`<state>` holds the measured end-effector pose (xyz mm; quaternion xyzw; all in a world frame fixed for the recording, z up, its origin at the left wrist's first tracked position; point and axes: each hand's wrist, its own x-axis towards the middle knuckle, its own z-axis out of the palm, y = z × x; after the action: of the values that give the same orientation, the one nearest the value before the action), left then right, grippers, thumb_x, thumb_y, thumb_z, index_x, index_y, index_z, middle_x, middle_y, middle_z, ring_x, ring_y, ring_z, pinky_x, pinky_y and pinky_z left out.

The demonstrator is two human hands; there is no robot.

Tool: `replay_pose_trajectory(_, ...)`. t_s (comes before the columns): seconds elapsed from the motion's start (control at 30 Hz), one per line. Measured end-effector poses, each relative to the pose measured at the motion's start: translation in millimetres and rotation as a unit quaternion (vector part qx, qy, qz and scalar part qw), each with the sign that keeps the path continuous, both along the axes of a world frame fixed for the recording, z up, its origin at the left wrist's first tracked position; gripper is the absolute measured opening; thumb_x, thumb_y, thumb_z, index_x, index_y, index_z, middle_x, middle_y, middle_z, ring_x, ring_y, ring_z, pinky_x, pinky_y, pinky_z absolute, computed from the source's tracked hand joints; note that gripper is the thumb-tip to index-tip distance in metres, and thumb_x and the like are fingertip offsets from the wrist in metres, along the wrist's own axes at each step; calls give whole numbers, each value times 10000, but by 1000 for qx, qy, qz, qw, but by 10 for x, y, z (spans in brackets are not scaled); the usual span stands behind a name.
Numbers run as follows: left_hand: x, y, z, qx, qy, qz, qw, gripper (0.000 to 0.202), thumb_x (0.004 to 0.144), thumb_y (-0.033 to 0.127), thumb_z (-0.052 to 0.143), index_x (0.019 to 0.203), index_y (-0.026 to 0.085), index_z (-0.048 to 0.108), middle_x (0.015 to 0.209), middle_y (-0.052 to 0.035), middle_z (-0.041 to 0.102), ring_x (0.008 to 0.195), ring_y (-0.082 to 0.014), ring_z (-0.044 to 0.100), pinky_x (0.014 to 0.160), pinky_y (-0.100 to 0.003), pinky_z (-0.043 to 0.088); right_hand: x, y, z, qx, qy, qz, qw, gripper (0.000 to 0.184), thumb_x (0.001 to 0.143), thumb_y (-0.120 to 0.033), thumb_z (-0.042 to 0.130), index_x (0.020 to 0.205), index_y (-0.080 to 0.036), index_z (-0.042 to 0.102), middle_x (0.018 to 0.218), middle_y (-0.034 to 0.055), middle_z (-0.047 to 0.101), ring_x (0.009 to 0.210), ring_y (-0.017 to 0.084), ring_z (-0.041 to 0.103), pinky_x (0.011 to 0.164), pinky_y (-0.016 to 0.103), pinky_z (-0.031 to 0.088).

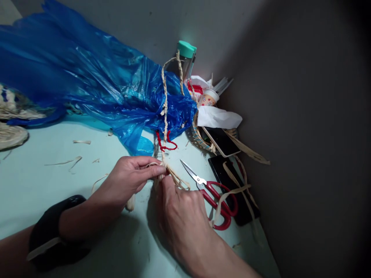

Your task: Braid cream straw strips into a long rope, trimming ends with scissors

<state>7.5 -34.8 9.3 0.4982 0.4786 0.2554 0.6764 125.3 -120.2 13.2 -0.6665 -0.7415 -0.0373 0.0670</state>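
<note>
A pale braided cord of flat plant-fibre strips [165,104] runs down over the blue plastic to my hands. My left hand [136,173] pinches the cord's lower end between thumb and fingers. Close against it, my right hand [182,208] has its fingers curled on the strands at the same spot; its fingertips are partly hidden. Loose strips [178,178] fan out to the right from between the hands. Just above them, a red fuzzy cord [171,147] loops around the braid. Red-handled scissors [213,195] lie partly open to the right of my right hand.
A large blue plastic bag [110,73] spreads across the back left. Behind it stands a bottle with a teal lid [187,49]. At right are a woven basket [197,137], a paper cup [209,97], a white-edged phone [222,141] and a black phone [243,208]. Fibre scraps [81,142] dot the table.
</note>
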Motion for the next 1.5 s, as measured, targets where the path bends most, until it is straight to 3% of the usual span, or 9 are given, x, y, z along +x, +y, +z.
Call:
replay_pose_trajectory(0.17, -2, -2, -30, -4, 3, 9, 1000, 182, 734, 372, 741, 746, 192, 718, 572, 48, 570, 463, -53, 427, 389, -150, 272, 8, -17, -26, 20, 73, 44, 996, 85, 916, -168, 483, 888, -160, 562, 555, 1, 628, 406, 159, 535, 490, 316, 120)
replay_pose_trajectory(0.3, -22, -5, -18, 7, -23, -10, 1000, 189, 764, 360, 731, 720, 179, 701, 709, 9, 682, 647, -100, 589, 555, -167, 445, 121, -18, 125, 44, 153, 89, 983, 349, 1000, -331, 413, 750, -164, 591, 574, 14, 630, 439, 127, 526, 478, 296, 190)
replay_pose_trajectory(0.47, -51, 7, 21, 17, -40, -23, 999, 169, 788, 338, 718, 734, 181, 692, 683, 24, 678, 615, -87, 588, 549, -168, 434, 337, 48, 331, 147, 234, 20, 961, 248, 985, -266, 460, 861, -152, 642, 730, 31, 663, 611, 124, 574, 606, 255, 349)
replay_pose_trajectory(0.53, -55, 31, 35, 23, -48, -31, 998, 149, 775, 321, 728, 793, 177, 694, 758, 6, 708, 684, -111, 631, 603, -189, 465, 381, 102, 336, 113, 291, -11, 950, 204, 980, -279, 478, 945, -154, 634, 854, 47, 681, 754, 147, 606, 688, 254, 383)
replay_pose_trajectory(0.6, -55, 61, 51, 30, -49, -32, 998, 196, 744, 300, 750, 879, 179, 675, 808, -3, 720, 734, -139, 661, 645, -216, 485, 388, 156, 298, 9, 362, -8, 932, 213, 991, -314, 457, 995, -171, 616, 911, 40, 678, 822, 155, 604, 717, 254, 395)
replay_pose_trajectory(0.73, -55, 93, 105, 88, 6, -48, 995, 300, 738, 263, 722, 999, 198, 589, 719, 16, 698, 641, -161, 654, 590, -251, 466, 336, 230, 191, -147, 448, 29, 881, 261, 1014, -370, 388, 1022, -192, 578, 914, 24, 672, 833, 156, 595, 713, 258, 396)
replay_pose_trajectory(1.07, -102, 58, 189, 269, 140, -99, 948, 280, 830, 272, 596, 1095, 233, 514, 772, -2, 709, 746, -230, 676, 646, -313, 453, 317, 318, 148, -171, 433, 41, 884, 289, 969, -432, 460, 863, -177, 543, 794, 7, 608, 735, 147, 533, 636, 254, 355)
replay_pose_trajectory(1.27, -136, 74, 160, 310, 186, -123, 924, 267, 858, 280, 560, 1117, 240, 509, 724, 22, 697, 711, -216, 654, 652, -309, 411, 425, 392, -5, -253, 602, 75, 754, 230, 972, -393, 467, 894, -182, 517, 674, -24, 582, 607, 121, 548, 624, 248, 425)
replay_pose_trajectory(1.5, -129, 40, 180, 354, 219, -141, 898, 342, 867, 221, 484, 1208, 237, 470, 782, 5, 722, 823, -249, 672, 715, -326, 412, 336, 424, -28, -268, 687, 31, 674, 268, 905, -438, 565, 836, -197, 470, 613, -65, 451, 518, 89, 425, 509, 220, 383)
